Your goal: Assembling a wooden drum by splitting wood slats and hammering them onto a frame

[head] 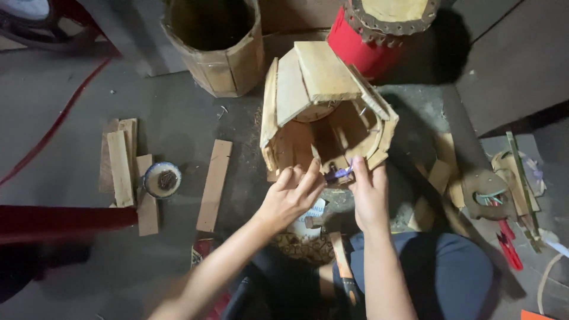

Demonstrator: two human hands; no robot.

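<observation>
At the centre of the frame a half-built wooden drum shell [325,109] lies on its side on the floor [71,106], its open mouth turned toward the person. It is made of flat wooden staves set edge to edge, and the ring is not closed on the lower side. Both hands work at the lower rim of that mouth. The left hand [290,195] has its fingers curled and pressed against the stave edge, steadying it. The right hand [368,192] pinches a small purple-handled tool [339,173] between thumb and fingers, its tip at the rim; what kind of tool it is cannot be told.

Judging from this, the work is fixing or trimming a stave at the rim. It would go best with the left hand bracing the stave close to the tool tip, the shell kept from rolling, and the tool guided in short, controlled strokes away from the bracing fingers.

Loose wooden slats [121,169] lie at the left of the frame, with a single slat [214,185] nearer the middle and a small round tin [162,179] between them. A finished wooden shell [216,44] stands at the top, a red drum [370,29] at upper right, and red-handled snips [508,242] at lower right.
</observation>
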